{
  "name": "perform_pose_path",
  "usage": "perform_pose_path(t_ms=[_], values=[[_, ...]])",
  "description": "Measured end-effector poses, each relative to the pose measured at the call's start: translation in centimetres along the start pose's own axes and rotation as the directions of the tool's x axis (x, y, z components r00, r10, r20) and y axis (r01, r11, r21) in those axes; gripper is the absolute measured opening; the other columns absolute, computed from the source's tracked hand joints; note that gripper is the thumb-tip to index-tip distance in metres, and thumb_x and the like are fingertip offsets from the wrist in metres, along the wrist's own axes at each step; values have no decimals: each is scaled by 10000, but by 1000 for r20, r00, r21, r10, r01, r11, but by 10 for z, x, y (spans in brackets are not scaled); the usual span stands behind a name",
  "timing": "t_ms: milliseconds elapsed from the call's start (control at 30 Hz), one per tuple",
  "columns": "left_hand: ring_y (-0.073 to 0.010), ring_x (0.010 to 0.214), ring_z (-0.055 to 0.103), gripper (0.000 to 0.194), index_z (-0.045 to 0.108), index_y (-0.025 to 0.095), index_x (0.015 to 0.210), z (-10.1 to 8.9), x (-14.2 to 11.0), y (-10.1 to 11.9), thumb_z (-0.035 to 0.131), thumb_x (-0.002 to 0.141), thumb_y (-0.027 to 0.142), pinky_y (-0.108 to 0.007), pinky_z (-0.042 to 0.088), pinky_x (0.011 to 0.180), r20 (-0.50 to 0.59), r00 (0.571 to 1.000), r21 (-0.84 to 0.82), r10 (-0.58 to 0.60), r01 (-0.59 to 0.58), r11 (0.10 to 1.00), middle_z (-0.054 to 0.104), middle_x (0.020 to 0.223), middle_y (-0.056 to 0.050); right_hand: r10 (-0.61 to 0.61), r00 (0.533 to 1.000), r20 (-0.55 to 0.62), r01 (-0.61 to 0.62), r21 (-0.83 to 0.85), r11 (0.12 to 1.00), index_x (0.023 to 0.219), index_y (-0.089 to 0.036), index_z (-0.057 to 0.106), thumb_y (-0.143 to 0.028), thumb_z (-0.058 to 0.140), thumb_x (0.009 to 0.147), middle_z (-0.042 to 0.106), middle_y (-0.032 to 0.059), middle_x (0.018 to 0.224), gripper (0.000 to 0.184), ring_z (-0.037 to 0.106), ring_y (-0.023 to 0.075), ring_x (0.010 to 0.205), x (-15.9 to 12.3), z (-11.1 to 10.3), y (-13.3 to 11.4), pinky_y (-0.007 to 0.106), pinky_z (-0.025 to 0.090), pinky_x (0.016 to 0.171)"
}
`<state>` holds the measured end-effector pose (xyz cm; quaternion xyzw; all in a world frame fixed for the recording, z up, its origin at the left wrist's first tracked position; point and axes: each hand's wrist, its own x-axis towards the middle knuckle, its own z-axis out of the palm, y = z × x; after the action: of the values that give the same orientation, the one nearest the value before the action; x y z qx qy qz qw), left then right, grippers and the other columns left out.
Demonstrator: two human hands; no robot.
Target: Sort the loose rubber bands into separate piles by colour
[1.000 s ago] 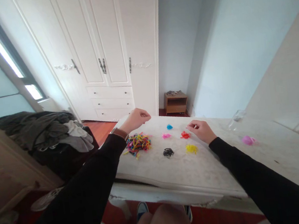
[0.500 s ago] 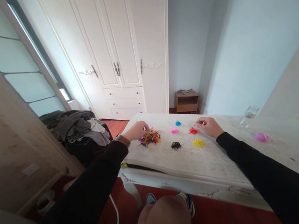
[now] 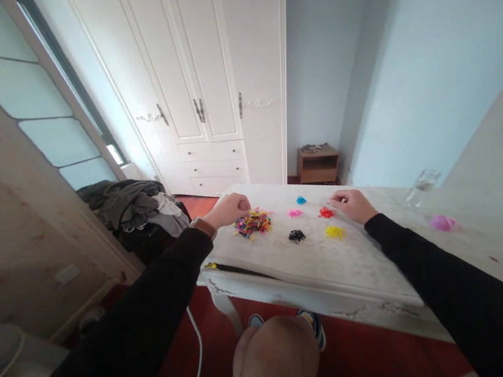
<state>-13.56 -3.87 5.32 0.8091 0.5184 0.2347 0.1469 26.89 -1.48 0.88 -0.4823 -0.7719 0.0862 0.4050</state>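
Note:
A mixed pile of small coloured loops, which look like rubber bands (image 3: pixel 254 225), lies at the table's left end. Just above its far edge is my left hand (image 3: pixel 234 207), fingers pinched together; what they hold, if anything, is too small to tell. My right hand (image 3: pixel 351 205) rests beside the red bands (image 3: pixel 326 212), its thumb and forefinger pinched at their edge. Between the hands are small single-colour heaps: blue bands (image 3: pixel 300 200), pink bands (image 3: pixel 295 213), black bands (image 3: pixel 296 235) and yellow bands (image 3: pixel 335 232).
The white table (image 3: pixel 280 265) has a carved front edge. On its right side stand a clear glass jar (image 3: pixel 422 188) and a bright pink bundle (image 3: pixel 444 223). Dark clothes (image 3: pixel 131 207) are heaped at the left. Behind are a white wardrobe (image 3: pixel 211 64) and a small wooden cabinet (image 3: pixel 319 164).
My left hand has lifted slightly off the mixed pile. My right hand stays by the red bands. The whole view has shifted a little.

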Motion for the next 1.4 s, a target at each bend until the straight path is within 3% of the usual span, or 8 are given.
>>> perform_pose_path(t_ms=[233, 533, 700, 1033, 1233, 1400], values=[[-176, 678, 684, 276, 710, 147, 911, 1, 0, 5, 701, 638, 184, -238, 464, 590, -5, 1000, -19, -19, 19, 1000, 757, 780, -39, 2, 999, 37, -2, 1, 1000, 653, -166, 711, -414, 595, 759, 711, 62, 654, 293, 581, 179, 618, 0, 3, 0, 319, 428, 627], [-157, 613, 636, 133, 739, 123, 759, -2, -3, 8, 706, 665, 211, -252, 464, 596, -4, 999, -114, -42, 42, 993, 712, 648, -41, 7, 998, 59, -8, 33, 999, 651, -169, 714, -399, 608, 744, 708, 51, 633, 270, 579, 175, 609, -2, 3, -5, 311, 426, 619], [-163, 627, 632, 174, 763, 130, 778, 4, -2, 9, 690, 727, 279, -267, 467, 623, -24, 999, -183, -29, 24, 983, 720, 661, -46, -5, 999, 53, 4, 26, 1000, 641, -173, 710, -391, 608, 747, 683, 37, 606, 263, 573, 171, 599, -2, 3, -7, 307, 425, 614], [-133, 645, 597, 143, 722, 132, 795, 50, 12, 52, 663, 795, 263, -243, 456, 616, -108, 994, -406, 34, -75, 911, 685, 684, -28, -40, 996, 84, 36, 46, 998, 667, -173, 709, -360, 624, 782, 692, 40, 645, 236, 589, 167, 624, -4, 4, -20, 297, 441, 622], [-129, 669, 611, 142, 711, 125, 793, 83, 41, 80, 696, 798, 266, -241, 471, 641, -88, 984, -551, 154, -177, 815, 697, 714, -41, -122, 986, 115, 108, 126, 986, 789, -175, 752, -379, 640, 851, 751, 60, 791, 241, 640, 173, 714, -6, 4, -41, 301, 491, 680], [-124, 618, 576, 134, 721, 128, 790, 103, 70, 98, 689, 804, 257, -236, 447, 594, -63, 971, -557, 231, -226, 799, 663, 659, -22, -138, 983, 123, 117, 165, 979, 887, -183, 778, -377, 671, 865, 759, 50, 824, 223, 659, 169, 742, -7, 6, -45, 296, 501, 685]])
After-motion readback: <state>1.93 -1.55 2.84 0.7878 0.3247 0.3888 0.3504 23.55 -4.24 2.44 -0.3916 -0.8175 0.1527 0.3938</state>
